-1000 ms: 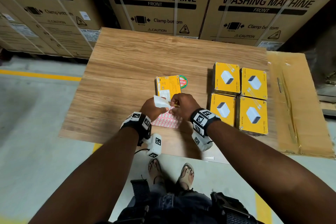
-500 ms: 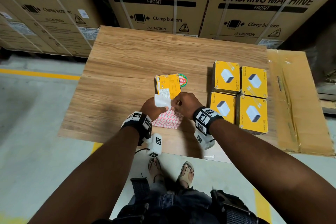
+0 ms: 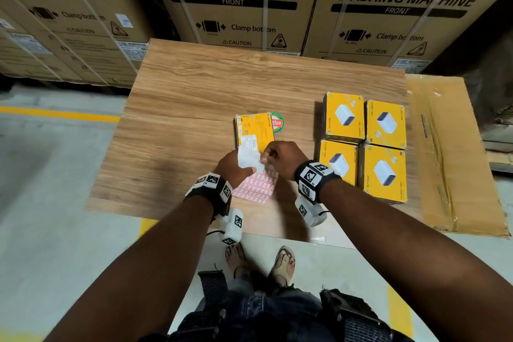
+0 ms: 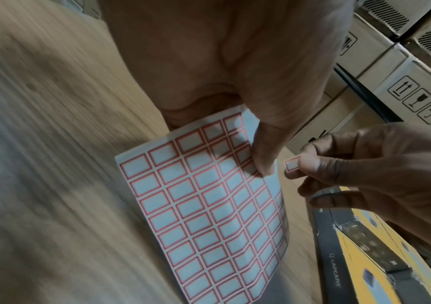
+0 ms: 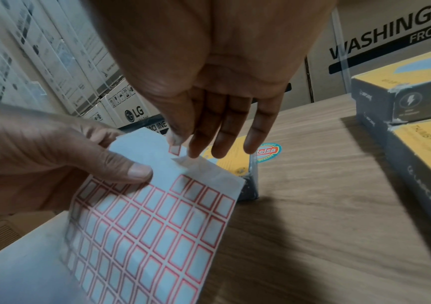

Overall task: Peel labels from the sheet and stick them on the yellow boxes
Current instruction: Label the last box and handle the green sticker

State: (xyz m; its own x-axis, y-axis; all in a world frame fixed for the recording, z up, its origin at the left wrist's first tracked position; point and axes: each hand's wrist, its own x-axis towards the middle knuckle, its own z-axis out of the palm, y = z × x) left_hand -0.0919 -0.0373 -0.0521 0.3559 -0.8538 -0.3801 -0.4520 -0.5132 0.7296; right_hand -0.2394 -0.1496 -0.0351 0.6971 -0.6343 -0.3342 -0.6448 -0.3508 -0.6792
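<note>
1. Label sheet (image 3: 256,187) showing a grid of white labels with red borders.
2. Boxes (image 3: 381,168) showing yellow faces, white charger pictures, black sides.
3. Desk (image 3: 194,108) showing light brown woodgrain.
4. Round sticker (image 3: 277,122) showing green, red.

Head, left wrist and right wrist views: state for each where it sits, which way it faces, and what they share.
Head: on the head, facing down and forward at the wooden table; both forearms, feet, left hand and right hand show.
Left wrist: looks along the palm at the label sheet; the right hand pinches a peeled label.
Right wrist: looks along the fingers toward the yellow box.
Shared: sheet, label, both hands.
</note>
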